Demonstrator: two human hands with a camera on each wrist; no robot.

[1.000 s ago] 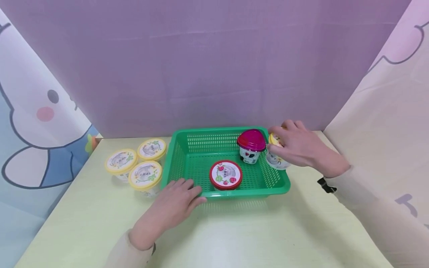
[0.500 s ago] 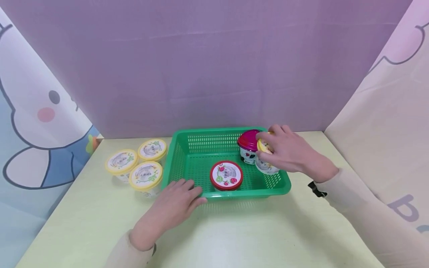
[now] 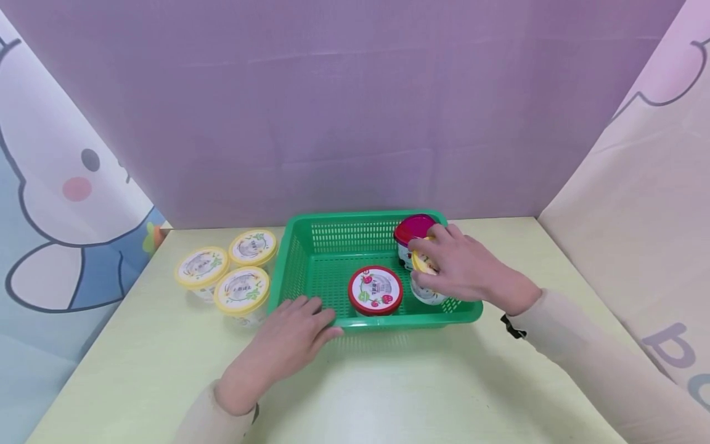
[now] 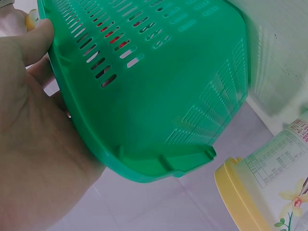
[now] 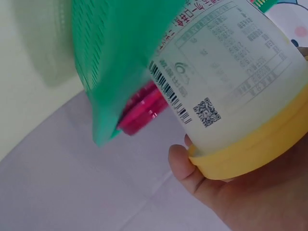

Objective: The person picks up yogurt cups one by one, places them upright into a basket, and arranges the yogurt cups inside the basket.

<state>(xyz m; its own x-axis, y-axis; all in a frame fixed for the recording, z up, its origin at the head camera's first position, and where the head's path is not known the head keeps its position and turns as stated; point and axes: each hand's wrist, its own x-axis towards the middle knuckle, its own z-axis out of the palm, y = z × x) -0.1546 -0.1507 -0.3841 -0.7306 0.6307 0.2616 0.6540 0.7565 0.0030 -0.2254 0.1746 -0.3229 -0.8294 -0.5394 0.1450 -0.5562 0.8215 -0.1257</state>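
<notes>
My right hand (image 3: 463, 262) grips a white tub with a yellow lid (image 3: 424, 293) by its lid. It is at the right end of the green basket (image 3: 333, 265), over the inside; whether its base touches the floor cannot be told. Close behind it sits a tub with a magenta lid (image 3: 413, 228), partly covered by the fingers. To its left, a tub with a red-rimmed strawberry lid (image 3: 375, 291) stands by the front wall. My left hand (image 3: 291, 333) holds the basket's front rim near the left corner, its fingertips curled over the edge.
Several yellow-lidded tubs (image 3: 242, 293) stand grouped on the pale table (image 3: 388, 382), left of the basket. A purple cloth wall (image 3: 355, 111) rises behind, and printed cloth panels (image 3: 638, 216) flank both sides.
My right hand has brought the yellow-lidded tub leftward and nearer, from the basket's right rim to inside it. My left hand has stayed on the front rim.
</notes>
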